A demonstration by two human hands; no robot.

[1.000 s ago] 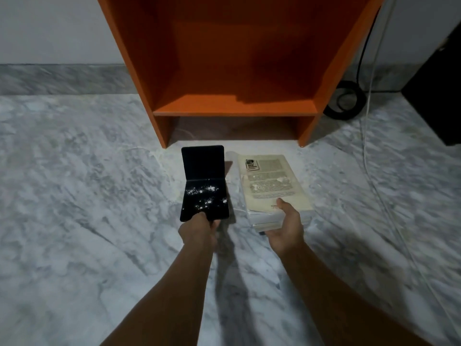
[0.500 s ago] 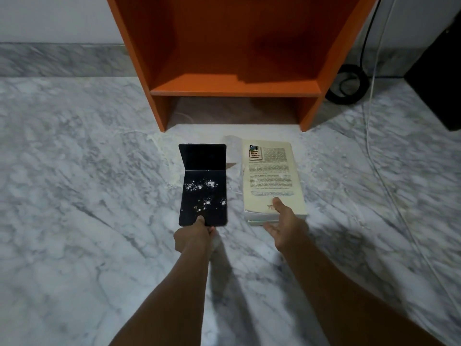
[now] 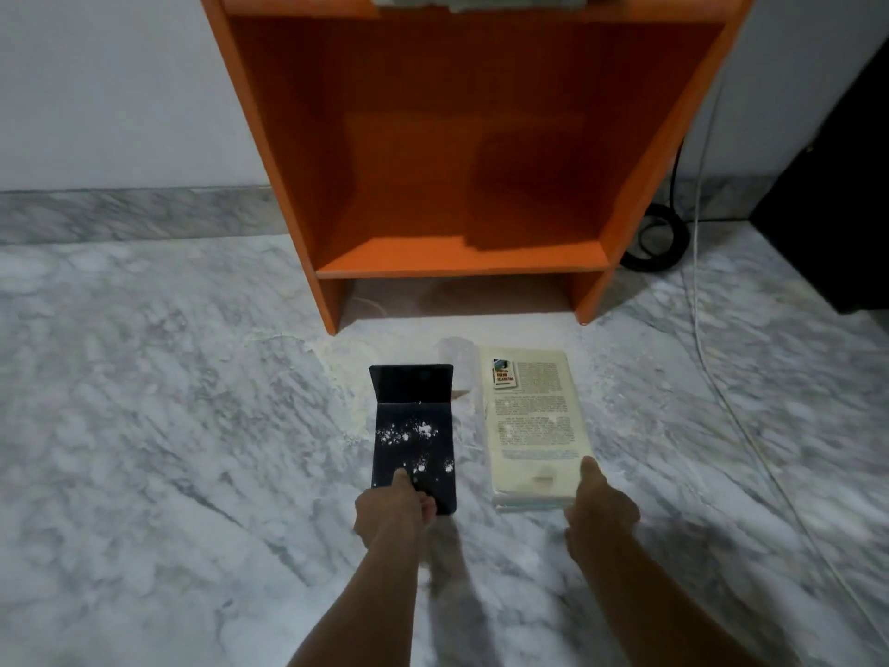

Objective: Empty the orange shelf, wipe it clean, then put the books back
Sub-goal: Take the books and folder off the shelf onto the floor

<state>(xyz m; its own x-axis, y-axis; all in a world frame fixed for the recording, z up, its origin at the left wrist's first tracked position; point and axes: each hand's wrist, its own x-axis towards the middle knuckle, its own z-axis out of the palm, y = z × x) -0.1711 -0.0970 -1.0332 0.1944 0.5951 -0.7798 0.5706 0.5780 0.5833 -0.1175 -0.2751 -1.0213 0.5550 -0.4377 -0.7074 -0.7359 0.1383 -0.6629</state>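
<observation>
While my left hand [image 3: 392,510] still pinches the black folder [image 3: 413,435] by its near edge, my right hand [image 3: 601,510] has slid to the book stack's [image 3: 531,426] near right corner, thumb on top; I cannot tell whether it grips. The stack lies on the floor [image 3: 144,426] before the bare orange shelf [image 3: 462,257], so restocking looks next.

Print on the cream book [image 3: 534,426] looks unreadably blurred.

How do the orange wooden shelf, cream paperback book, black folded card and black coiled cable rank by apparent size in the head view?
1. orange wooden shelf, by far the largest.
2. cream paperback book and black folded card: nearly alike, so not ranked.
3. black coiled cable: smallest, partly hidden by the shelf.
</observation>
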